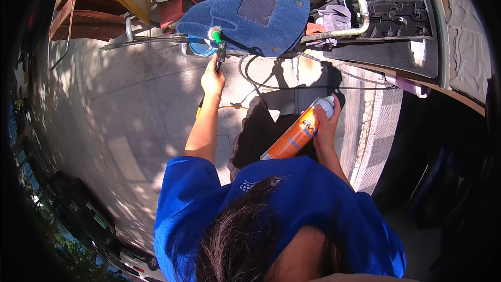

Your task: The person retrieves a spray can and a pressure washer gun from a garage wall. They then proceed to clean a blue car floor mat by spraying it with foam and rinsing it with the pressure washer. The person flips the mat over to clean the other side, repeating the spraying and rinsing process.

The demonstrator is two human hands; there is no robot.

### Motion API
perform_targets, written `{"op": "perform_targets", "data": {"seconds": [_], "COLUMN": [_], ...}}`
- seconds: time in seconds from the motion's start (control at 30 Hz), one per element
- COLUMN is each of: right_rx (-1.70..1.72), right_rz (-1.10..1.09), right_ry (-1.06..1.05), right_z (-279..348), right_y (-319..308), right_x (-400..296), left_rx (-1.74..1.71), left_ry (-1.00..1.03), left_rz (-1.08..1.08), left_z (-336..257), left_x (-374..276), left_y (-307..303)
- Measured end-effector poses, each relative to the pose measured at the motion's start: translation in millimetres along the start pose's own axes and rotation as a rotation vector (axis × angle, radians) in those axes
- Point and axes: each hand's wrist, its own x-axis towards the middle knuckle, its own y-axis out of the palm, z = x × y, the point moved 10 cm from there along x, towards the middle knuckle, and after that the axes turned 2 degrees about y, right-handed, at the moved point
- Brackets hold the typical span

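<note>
My left hand (pixel 213 80) grips the black handle of a brush-tipped cleaning gun (pixel 220 53). The tool has a green collar and a pale bristle head, which is over the near left part of some blue carpet car mats (pixel 270 31). Whether the bristles touch the pile cannot be told. A grey ribbed heel pad (pixel 260 6) is set into the upper mat. In my right hand (pixel 327 125) is an orange aerosol can (pixel 293 135) with a white top, tilted across my lap. My fingers wrap its upper end.
A black hose (pixel 282 87) loops on the paved floor (pixel 125 98) below the mats. Beneath them shows a blue round container (pixel 201 45). Cloths (pixel 334 17) hang by a worn metal frame (pixel 362 4) at right. A brown rack (pixel 88 11) stands left; parked cars (pixel 84 207) are farther off.
</note>
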Motion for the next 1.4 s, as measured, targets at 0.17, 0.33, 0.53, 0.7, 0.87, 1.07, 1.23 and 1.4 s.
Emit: {"op": "perform_targets", "data": {"seconds": [0.17, 0.33, 0.53, 0.7, 0.87, 1.07, 1.23, 1.4], "right_rx": [-0.095, -0.093, -0.058, 0.002, 0.075, 0.141, 0.171, 0.221], "right_rz": [-0.018, -0.039, -0.090, -0.074, -0.061, -0.054, -0.085, -0.156], "right_ry": [0.002, 0.061, 0.164, 0.175, 0.220, 0.268, 0.253, 0.255], "right_z": [-2.6, -15.2, -35.2, -40.0, -49.5, -69.4, -64.1, -64.4], "right_y": [-30.9, -87.8, -148.9, -181.4, -199.6, -213.8, -225.9, -243.5], "right_x": [-11.0, -25.7, -25.6, -19.0, -17.1, -12.7, -14.5, -16.1], "left_rx": [0.052, 0.082, 0.163, 0.228, 0.283, 0.277, 0.275, 0.209], "left_ry": [0.086, 0.223, 0.295, 0.254, 0.072, 0.096, 0.165, 0.404], "left_rz": [0.147, 0.256, 0.408, 0.109, -0.234, -0.105, 0.219, 0.284], "left_z": [-59.1, -92.5, -94.2, -67.5, -37.0, -78.4, -115.3, -185.2], "left_x": [-68.9, -108.4, -120.5, -95.8, -59.2, -93.9, -134.2, -101.5], "left_y": [92.5, 211.8, 254.4, 125.3, 29.6, 118.4, 223.6, 263.9]}}
